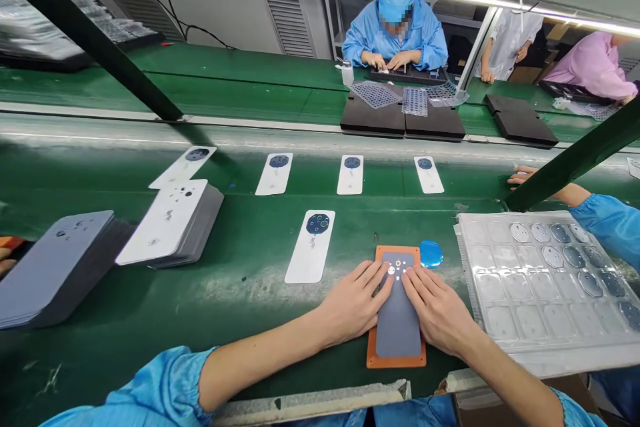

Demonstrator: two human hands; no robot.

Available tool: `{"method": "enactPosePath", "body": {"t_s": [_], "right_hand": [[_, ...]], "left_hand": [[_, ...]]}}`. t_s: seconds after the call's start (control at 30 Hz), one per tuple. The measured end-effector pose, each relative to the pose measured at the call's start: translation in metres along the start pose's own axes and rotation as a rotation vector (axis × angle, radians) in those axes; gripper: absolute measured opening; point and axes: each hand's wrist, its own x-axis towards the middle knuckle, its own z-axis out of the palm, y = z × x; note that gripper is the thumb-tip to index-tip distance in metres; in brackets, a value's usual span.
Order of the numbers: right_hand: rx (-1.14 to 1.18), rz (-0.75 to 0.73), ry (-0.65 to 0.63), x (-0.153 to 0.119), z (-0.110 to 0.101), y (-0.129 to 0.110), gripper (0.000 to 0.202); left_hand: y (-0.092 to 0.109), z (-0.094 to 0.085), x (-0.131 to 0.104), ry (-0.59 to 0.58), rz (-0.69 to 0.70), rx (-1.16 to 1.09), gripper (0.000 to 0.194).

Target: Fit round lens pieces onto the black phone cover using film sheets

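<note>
In front of me a grey phone back cover lies in an orange fixture plate, its camera holes at the far end. My left hand rests with stretched fingers on the cover's upper left side. From the other side, my right hand lays its fingers flat near the holes. A round blue film piece sits just beyond my right fingertips. To the left is a white phone back cover with a dark round camera piece on it.
Stacks of white covers and grey covers stand left. A clear tray with round camera pieces lies right. Several finished-looking white covers line the back. A co-worker's hand reaches in right; another person sits opposite. Dark posts slant across.
</note>
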Motion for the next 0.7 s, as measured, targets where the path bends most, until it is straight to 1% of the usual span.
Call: {"method": "enactPosePath", "body": {"t_s": [0.13, 0.2, 0.27, 0.37, 0.5, 0.6, 0.7], "right_hand": [[-0.004, -0.024, 0.0, -0.004, -0.002, -0.005, 0.06], [-0.007, -0.018, -0.006, -0.005, -0.004, -0.007, 0.062], [0.001, -0.017, -0.015, -0.007, -0.004, -0.007, 0.062], [0.015, -0.021, -0.016, -0.009, -0.004, -0.009, 0.061], [-0.007, -0.012, -0.01, -0.007, 0.0, -0.014, 0.062], [-0.004, 0.011, -0.009, -0.006, 0.001, -0.016, 0.062], [0.051, 0.029, -0.03, -0.008, 0.0, -0.016, 0.063]], "left_hand": [[0.005, 0.006, -0.005, 0.08, 0.022, 0.082, 0.042], [0.008, 0.01, -0.008, 0.108, 0.016, 0.091, 0.041], [0.011, 0.012, -0.01, 0.112, 0.006, 0.075, 0.043], [0.014, 0.012, -0.009, 0.084, -0.018, 0.032, 0.044], [0.012, 0.006, -0.005, 0.005, -0.022, -0.017, 0.044], [0.012, -0.001, -0.003, -0.044, -0.025, 0.003, 0.043], [0.017, -0.006, -0.005, -0.086, -0.04, 0.019, 0.047]]}}
